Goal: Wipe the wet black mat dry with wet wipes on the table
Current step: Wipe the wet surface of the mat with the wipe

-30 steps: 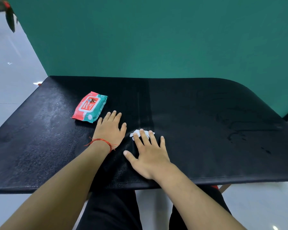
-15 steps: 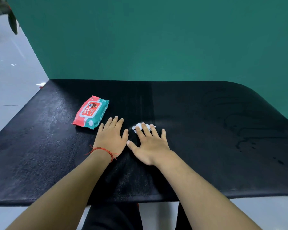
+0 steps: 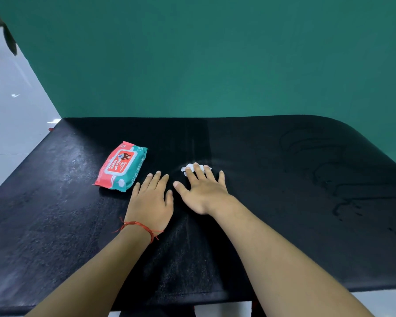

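There is one flat black textured mat [image 3: 284,225]. One soft red-and-teal plastic pack of wet wipes [image 3: 121,167] lies at ten o'clock from the mat's middle. There is one crumpled white wipe [image 3: 188,167], and two bare hands: the left hand [image 3: 150,202] and the right hand [image 3: 204,191]. One red string bracelet [image 3: 137,224] is at six o'clock of the left hand.

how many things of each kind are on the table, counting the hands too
black mat: 1
wet wipes pack: 1
crumpled white wipe: 1
hands: 2, left hand and right hand
total: 5
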Action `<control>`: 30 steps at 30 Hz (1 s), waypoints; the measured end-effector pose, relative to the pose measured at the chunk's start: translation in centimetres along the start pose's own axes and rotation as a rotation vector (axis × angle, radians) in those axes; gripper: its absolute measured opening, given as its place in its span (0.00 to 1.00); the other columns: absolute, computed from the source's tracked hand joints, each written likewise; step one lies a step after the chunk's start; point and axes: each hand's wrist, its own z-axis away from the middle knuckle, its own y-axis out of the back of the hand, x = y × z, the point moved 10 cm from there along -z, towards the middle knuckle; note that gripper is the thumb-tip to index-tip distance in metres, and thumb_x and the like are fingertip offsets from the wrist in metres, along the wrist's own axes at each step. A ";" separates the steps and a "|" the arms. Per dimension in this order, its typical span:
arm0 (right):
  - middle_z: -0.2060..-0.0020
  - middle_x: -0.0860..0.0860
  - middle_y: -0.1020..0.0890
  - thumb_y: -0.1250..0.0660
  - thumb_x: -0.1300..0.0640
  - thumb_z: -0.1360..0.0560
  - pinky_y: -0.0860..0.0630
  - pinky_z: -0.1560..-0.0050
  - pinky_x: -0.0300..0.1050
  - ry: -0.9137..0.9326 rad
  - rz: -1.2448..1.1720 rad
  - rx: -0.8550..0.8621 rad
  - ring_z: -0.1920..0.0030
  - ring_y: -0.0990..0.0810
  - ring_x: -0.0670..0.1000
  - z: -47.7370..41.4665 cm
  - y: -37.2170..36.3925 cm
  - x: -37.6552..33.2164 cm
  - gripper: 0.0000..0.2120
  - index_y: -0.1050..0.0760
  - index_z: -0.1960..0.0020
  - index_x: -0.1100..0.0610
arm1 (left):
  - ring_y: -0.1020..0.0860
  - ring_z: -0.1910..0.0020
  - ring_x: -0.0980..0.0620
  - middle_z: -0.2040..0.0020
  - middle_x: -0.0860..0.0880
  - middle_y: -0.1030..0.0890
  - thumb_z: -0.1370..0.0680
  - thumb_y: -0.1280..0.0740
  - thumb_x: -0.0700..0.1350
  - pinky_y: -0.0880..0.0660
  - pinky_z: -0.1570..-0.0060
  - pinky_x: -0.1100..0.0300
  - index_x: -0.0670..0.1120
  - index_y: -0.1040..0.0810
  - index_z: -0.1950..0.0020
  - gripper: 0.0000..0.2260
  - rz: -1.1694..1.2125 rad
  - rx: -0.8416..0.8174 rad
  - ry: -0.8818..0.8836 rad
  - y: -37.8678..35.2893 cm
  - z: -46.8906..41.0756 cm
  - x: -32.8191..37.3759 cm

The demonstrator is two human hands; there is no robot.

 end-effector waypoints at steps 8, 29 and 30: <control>0.15 0.45 0.62 0.61 0.26 0.20 0.68 0.20 0.67 -0.022 0.006 -0.012 0.16 0.66 0.52 -3.5 1.3 0.3 0.40 0.60 0.14 0.44 | 0.45 0.16 0.51 0.16 0.52 0.40 0.14 0.45 0.54 0.47 0.18 0.47 0.53 0.37 0.16 0.25 -0.001 0.005 0.001 -0.1 -0.1 0.0; 0.14 0.46 0.61 0.59 0.26 0.20 0.67 0.20 0.69 -0.071 0.035 -0.025 0.15 0.65 0.53 -12.9 4.6 0.4 0.41 0.59 0.13 0.46 | 0.47 0.16 0.52 0.15 0.54 0.42 0.17 0.56 0.56 0.50 0.18 0.50 0.55 0.39 0.16 0.29 -0.021 0.001 -0.009 -0.2 0.0 0.1; 0.14 0.46 0.62 0.59 0.26 0.20 0.67 0.20 0.69 -0.072 0.037 -0.024 0.15 0.65 0.53 -13.3 4.8 0.4 0.41 0.59 0.13 0.46 | 0.46 0.16 0.52 0.15 0.54 0.41 0.17 0.56 0.57 0.50 0.18 0.50 0.55 0.39 0.16 0.30 -0.024 0.006 -0.010 -0.2 0.1 0.1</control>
